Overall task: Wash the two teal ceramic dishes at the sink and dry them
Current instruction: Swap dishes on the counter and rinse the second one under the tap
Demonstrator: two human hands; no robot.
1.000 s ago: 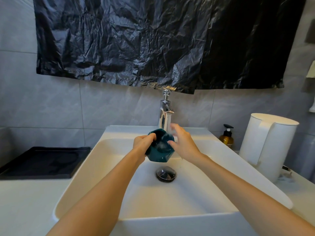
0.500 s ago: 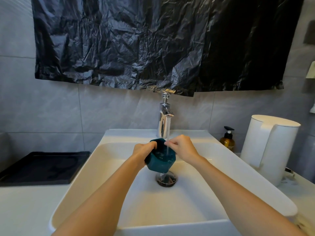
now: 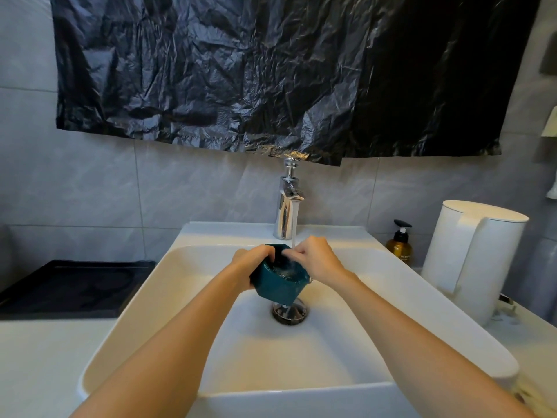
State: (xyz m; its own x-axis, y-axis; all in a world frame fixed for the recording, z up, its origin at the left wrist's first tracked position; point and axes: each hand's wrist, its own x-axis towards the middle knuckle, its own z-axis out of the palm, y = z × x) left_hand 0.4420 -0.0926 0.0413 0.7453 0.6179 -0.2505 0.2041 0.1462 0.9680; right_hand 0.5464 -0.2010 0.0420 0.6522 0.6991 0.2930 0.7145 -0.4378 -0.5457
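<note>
Head view, my read: both hands are on one teal dish (image 3: 277,285), held in the air over the sink (image 3: 168,300), just above the drain (image 3: 289,314) and not touching the basin. The dish is faceted, with its opening up and tilted a bit toward me. Water is pooling inside, and some runs off its lower right edge down to the drain.

My left hand (image 3: 251,264) is clamped on the dish's left wall, fingers curled over the rim and into the bowl. My right hand (image 3: 317,260) is curled onto the far-right rim and holds it, knuckles up. Its fingertips (image 3: 294,251) sit right where the water stream (image 3: 294,224) lands. Both forearms come in from the bottom edge and meet at the dish.

The chrome faucet (image 3: 287,206) stands at the back centre of the sink and is running, a thin stream going straight down to the dish rim.

On the right of the white counter (image 3: 36,357) a white kettle (image 3: 473,260) stands upright close beside the sink. An amber pump bottle (image 3: 399,245) is behind it, near the wall. To the left of the sink a black tray (image 3: 69,285) lies flat on the counter. A crinkled black plastic sheet (image 3: 271,70) hangs across the grey tiled wall (image 3: 90,191), and its lower edge reaches just above the faucet top.
</note>
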